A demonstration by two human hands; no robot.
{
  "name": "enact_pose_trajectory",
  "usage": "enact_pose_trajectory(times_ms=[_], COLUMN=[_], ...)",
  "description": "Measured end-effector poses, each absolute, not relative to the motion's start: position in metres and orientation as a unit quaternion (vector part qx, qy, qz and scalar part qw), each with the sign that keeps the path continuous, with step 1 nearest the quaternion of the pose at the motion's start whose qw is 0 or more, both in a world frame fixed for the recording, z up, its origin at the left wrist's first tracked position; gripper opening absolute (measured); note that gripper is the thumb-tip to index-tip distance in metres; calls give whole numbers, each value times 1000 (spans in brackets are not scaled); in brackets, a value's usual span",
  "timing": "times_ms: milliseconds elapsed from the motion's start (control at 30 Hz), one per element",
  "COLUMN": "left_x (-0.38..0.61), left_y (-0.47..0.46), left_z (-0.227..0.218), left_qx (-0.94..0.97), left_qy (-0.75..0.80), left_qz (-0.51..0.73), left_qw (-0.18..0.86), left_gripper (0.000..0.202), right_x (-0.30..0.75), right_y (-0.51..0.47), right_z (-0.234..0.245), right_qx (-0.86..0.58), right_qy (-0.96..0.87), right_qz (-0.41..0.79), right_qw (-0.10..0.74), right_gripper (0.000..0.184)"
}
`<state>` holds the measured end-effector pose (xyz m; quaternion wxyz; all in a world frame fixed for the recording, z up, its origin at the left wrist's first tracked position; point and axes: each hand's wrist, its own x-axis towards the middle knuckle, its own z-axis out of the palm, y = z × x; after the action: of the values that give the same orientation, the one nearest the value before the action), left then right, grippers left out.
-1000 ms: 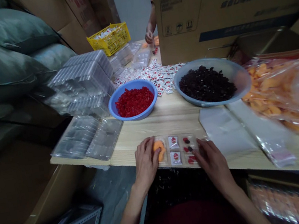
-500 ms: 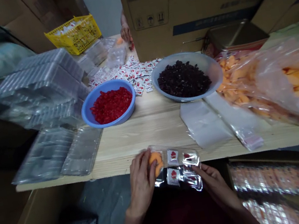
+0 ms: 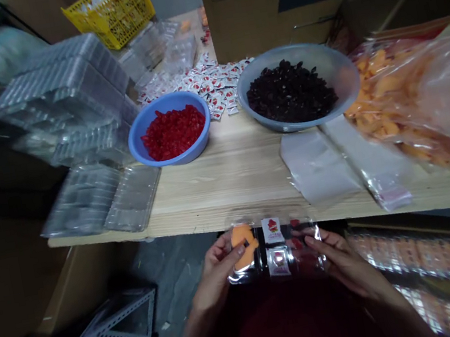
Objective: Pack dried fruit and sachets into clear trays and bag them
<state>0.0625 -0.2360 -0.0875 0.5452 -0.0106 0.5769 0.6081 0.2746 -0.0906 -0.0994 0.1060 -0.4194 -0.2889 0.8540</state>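
A clear plastic tray [image 3: 264,260] with compartments is held between my two hands just off the table's front edge. My left hand [image 3: 216,268] grips its left end, the thumb lying over orange slices [image 3: 243,241]. Closed on the right end is my right hand [image 3: 337,250], its thumb on top near some small red pieces [image 3: 297,243]. In the middle of the tray sit two printed sachets [image 3: 272,230], one above the other. Beyond the hands stand a blue bowl of red pieces [image 3: 175,133] and a larger translucent bowl of dark dried pieces [image 3: 290,93].
Stacked clear trays [image 3: 63,92] stand at the left. Loose sachets [image 3: 214,86] lie behind the bowls, near a yellow basket [image 3: 115,13] and a cardboard box [image 3: 246,19]. Flat plastic bags [image 3: 320,166] and bagged orange slices [image 3: 385,88] are at right. Filled packs [image 3: 432,254] sit below.
The view has tilted down and shifted left. The tray has come back from the table edge and is more level, still in both hands. Another person's hand at the back no longer shows.
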Motion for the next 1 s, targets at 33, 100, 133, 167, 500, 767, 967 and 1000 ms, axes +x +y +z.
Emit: enact_pose_trajectory(times_ms=[33,100,133,167,500,767,967,1000], left_x=[61,59,58,57,24,7,11,11], left_y=[-235,-231,-227,-223,-190,-197,-195,-196], left_z=[-83,-76,-74,-74,-84,-89,-87,-85], left_qx=[-6,0,0,-2,-118,-148,-145,-144], left_qy=[552,527,524,522,543,566,550,545], left_qz=[599,581,578,579,656,653,669,673], left_qw=[581,620,625,626,510,481,478,478], left_gripper=[46,39,36,32,38,37,39,40], right_x=[271,264,260,256,236,230,197,195], right_y=[-89,-84,-80,-75,33,60,29,23], right_z=[-98,-96,-95,-93,-81,-86,-82,-81], right_qx=[-412,-392,-380,-368,-378,-366,-451,-453], right_qy=[-306,-346,-367,-391,-864,-925,-892,-890], right_qz=[851,843,838,832,239,106,6,3], right_qw=[111,127,134,139,232,-3,-39,-48], right_gripper=[36,37,38,40,39,45,32,28])
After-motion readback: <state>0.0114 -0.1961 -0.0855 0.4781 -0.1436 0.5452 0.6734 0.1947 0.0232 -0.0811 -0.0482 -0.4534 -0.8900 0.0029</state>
